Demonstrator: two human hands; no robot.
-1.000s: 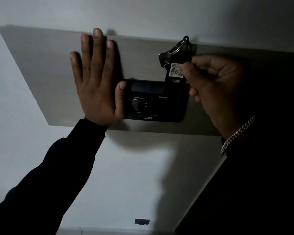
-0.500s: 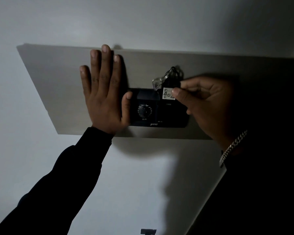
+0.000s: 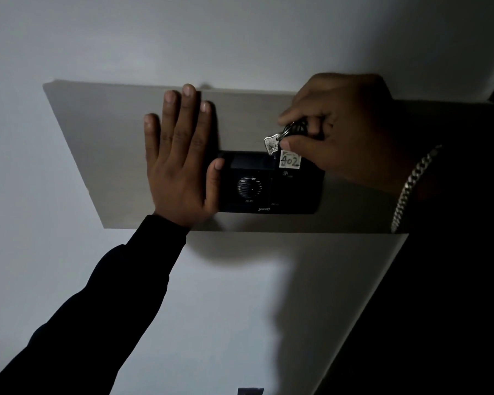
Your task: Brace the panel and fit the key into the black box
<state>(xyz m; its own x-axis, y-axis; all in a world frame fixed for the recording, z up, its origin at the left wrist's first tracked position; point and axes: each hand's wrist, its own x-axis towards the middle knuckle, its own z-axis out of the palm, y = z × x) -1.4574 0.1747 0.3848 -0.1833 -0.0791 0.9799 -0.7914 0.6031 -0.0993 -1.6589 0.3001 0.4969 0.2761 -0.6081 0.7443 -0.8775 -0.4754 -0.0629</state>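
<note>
We note the left hand (image 3: 180,163) lies flat, fingers straight, on the matte grey panel (image 3: 103,143), its thumb against the black box (image 3: 268,182) at the box's 9 o'clock edge. The right hand (image 3: 334,132) pinches a key bunch (image 3: 293,131) at the box's 12 o'clock edge: metal key, wire ring, paper tag marked 402. We judge the work midway; whether the key sits in a lock we cannot tell. The box looks like smooth plastic with a round ribbed grille.
</note>
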